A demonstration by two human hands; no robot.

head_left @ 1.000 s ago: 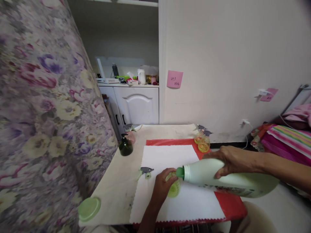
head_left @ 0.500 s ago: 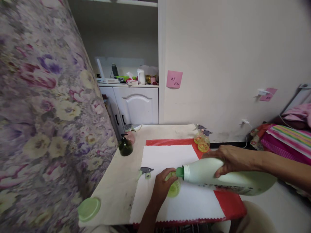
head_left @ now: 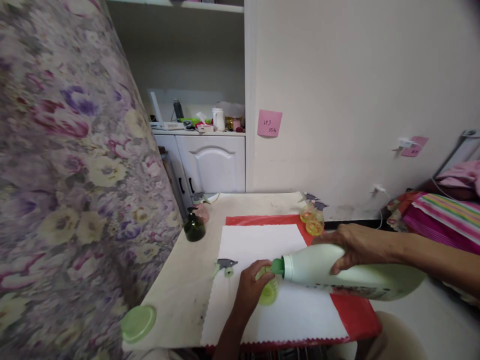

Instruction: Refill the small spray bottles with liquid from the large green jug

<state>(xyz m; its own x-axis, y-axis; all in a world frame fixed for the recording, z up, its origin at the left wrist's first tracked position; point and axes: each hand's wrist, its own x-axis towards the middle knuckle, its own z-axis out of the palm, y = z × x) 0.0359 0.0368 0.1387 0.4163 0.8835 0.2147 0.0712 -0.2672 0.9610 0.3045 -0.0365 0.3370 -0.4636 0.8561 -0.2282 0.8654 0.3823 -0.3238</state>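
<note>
Bottle of translucent yellow-green plastic (head_left: 269, 296) pinched around the neck in the left hand (head_left: 254, 280); probably light, somewhat squeezable, best held there. At that grip, green spout (head_left: 278, 266) of a tilted pale-green jug (head_left: 315, 264), clasped from above by the right hand (head_left: 350, 250); probably heavier, smooth, perhaps slippery, best held mid-body. Left of the left grip, detached trigger sprayer head (head_left: 227, 263). Well beyond, dark-green pump bottle (head_left: 194, 228).

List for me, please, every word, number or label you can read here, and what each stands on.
"243", apparently: handwritten on the larger pink note; its lower line is unclear.
Marks on the other pink note, behind the white plug: too small to read.
Print on the pale green bottle: too blurred to read.
</note>
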